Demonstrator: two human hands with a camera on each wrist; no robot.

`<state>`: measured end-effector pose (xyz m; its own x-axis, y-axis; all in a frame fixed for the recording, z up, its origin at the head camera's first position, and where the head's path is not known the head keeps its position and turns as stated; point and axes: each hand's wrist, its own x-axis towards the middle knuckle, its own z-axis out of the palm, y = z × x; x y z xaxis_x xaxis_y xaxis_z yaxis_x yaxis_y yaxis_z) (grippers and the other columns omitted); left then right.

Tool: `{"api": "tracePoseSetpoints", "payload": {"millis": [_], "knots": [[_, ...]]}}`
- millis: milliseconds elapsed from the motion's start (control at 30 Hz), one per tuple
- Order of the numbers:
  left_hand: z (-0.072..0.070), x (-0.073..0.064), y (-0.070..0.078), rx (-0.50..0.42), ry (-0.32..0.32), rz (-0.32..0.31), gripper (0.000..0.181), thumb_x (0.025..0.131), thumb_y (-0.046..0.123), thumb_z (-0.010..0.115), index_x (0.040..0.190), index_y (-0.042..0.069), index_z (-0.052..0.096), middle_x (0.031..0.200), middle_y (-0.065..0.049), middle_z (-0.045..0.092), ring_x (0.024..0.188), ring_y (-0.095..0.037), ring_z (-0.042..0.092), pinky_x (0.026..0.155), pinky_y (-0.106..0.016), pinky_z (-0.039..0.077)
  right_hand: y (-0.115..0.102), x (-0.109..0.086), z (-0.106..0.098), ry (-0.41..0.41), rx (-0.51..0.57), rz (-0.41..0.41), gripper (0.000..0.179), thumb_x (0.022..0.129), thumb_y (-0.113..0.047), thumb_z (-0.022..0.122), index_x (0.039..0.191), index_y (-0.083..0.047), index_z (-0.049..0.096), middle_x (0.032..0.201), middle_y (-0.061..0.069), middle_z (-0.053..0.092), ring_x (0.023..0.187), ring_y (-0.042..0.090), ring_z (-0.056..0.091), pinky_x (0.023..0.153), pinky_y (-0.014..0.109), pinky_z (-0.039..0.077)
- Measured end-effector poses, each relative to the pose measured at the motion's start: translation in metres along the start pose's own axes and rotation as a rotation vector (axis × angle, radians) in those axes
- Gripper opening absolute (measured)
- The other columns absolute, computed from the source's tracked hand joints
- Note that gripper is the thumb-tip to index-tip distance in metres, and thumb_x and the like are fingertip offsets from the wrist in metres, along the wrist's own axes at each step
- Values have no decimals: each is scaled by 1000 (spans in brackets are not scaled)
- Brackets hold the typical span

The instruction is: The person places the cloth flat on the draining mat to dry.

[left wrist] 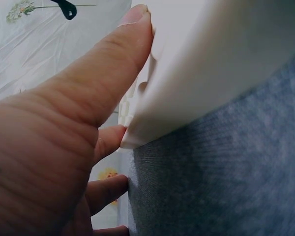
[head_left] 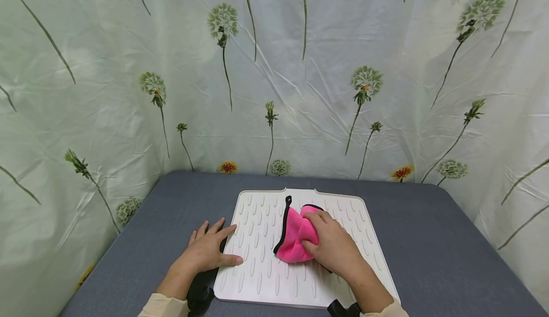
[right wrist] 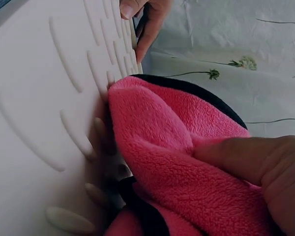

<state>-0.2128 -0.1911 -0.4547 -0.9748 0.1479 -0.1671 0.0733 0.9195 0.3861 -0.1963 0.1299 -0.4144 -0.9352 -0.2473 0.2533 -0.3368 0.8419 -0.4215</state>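
Note:
A white mat (head_left: 257,279) with raised oval ridges lies on the table. My right hand (head_left: 336,243) grips a bunched pink cloth (head_left: 296,236) with black edging and a black hanging loop, over the middle of the mat. In the right wrist view the thumb presses into the folds of the cloth (right wrist: 157,132); the other fingers are hidden. My left hand (head_left: 208,250) is spread at the mat's left edge, thumb and index fingertip on its rim. The left wrist view shows the thumb (left wrist: 113,64) on the mat's edge and other fingertips down at the grey table surface.
The table (head_left: 433,240) has a dark grey fabric top. Behind and beside it hangs a pale curtain (head_left: 309,93) printed with dandelions and other flowers. A black strap (head_left: 339,309) sits at the right wrist, and dark gear (head_left: 199,298) shows by the left wrist.

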Motion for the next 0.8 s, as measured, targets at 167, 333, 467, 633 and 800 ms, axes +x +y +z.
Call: {"api": "tracePoseSetpoints", "payload": {"millis": [167, 333, 467, 633, 800], "knots": [[0, 0, 0, 1, -6, -6, 100, 68, 64, 86, 152, 23, 50, 165, -20, 33, 150, -60, 16, 114, -79, 13, 2, -3, 2, -101, 9, 21, 62, 83, -29, 84, 138, -15, 59, 138, 8, 58, 118, 35, 61, 96, 52, 53], [0, 1, 0, 2, -13, -7, 100, 69, 64, 86, 152, 22, 50, 164, -21, 33, 150, -61, 17, 114, -79, 13, 4, -7, 4, -216, 0, 51, 69, 85, -36, 81, 145, -17, 54, 143, 13, 54, 123, 41, 56, 96, 57, 52], [-1, 1, 1, -2, -17, -10, 100, 69, 63, 86, 152, 21, 50, 164, -22, 33, 149, -62, 17, 114, -79, 13, 6, -8, 5, -256, 1, 59, 70, 87, -39, 79, 148, -17, 52, 146, 14, 53, 127, 44, 53, 98, 61, 51], [-1, -1, 2, -15, -31, -16, 100, 70, 62, 86, 152, 20, 49, 164, -22, 33, 149, -62, 17, 113, -80, 14, 12, -7, -1, -272, 69, 49, 70, 87, -41, 79, 147, -16, 53, 146, 14, 53, 127, 43, 53, 99, 61, 49], [-2, -2, 3, -20, -43, -21, 99, 71, 63, 85, 153, 20, 48, 164, -22, 33, 148, -62, 17, 112, -80, 15, 25, -1, -14, -263, 172, 62, 73, 86, -44, 79, 148, -16, 52, 145, 11, 54, 129, 35, 54, 101, 57, 49]]}}
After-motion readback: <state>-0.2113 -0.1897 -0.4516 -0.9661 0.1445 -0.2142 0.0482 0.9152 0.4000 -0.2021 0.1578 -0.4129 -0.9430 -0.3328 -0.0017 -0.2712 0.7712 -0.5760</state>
